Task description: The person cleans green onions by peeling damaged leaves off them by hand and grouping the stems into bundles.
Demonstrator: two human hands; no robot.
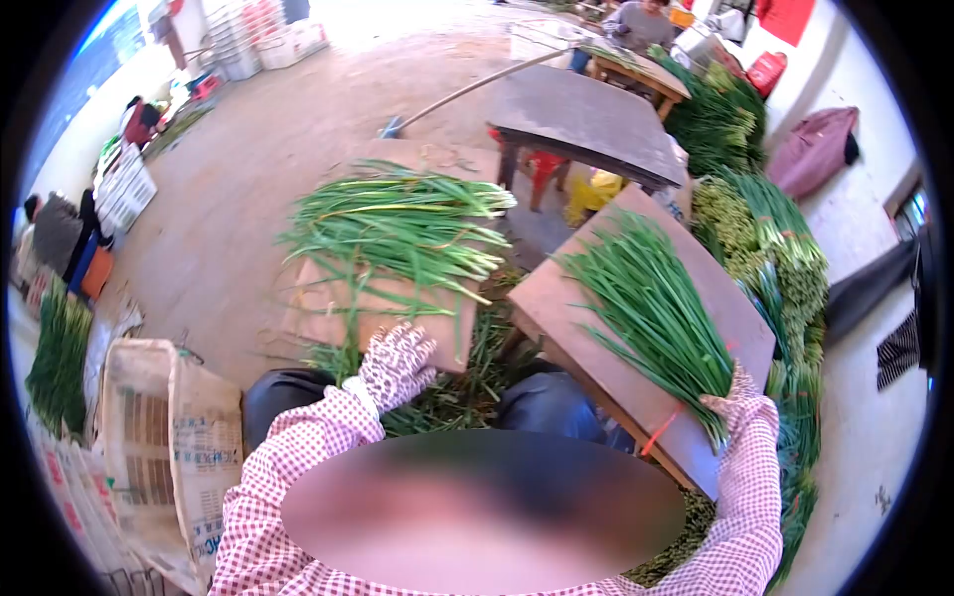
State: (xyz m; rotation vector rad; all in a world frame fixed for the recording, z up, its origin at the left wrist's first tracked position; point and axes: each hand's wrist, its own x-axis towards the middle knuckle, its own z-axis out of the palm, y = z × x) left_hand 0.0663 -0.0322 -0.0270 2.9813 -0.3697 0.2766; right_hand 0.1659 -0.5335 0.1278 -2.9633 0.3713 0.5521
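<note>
My left hand (397,364), in a patterned glove, lies at the near edge of the left board (452,343) with its fingers stretched forward. A few green leaves hang beside its thumb side. Beyond it, a loose pile of garlic chives (397,223) is spread across that board, pale stem ends to the right. On the small wooden table (735,308) at right rests a neater bunch of garlic chives (661,313). My right hand (740,392), also gloved, is closed around the stem end of this bunch. A red tie (661,430) lies by the table's near edge.
Leaf scraps (447,402) cover the floor between my knees. A large woven basket (149,437) stands at left. Ahead are a dark table (586,119) and a long-handled tool (477,84). Stacked greens (785,248) line the right wall. Other people sit farther off, one (641,25) behind a table.
</note>
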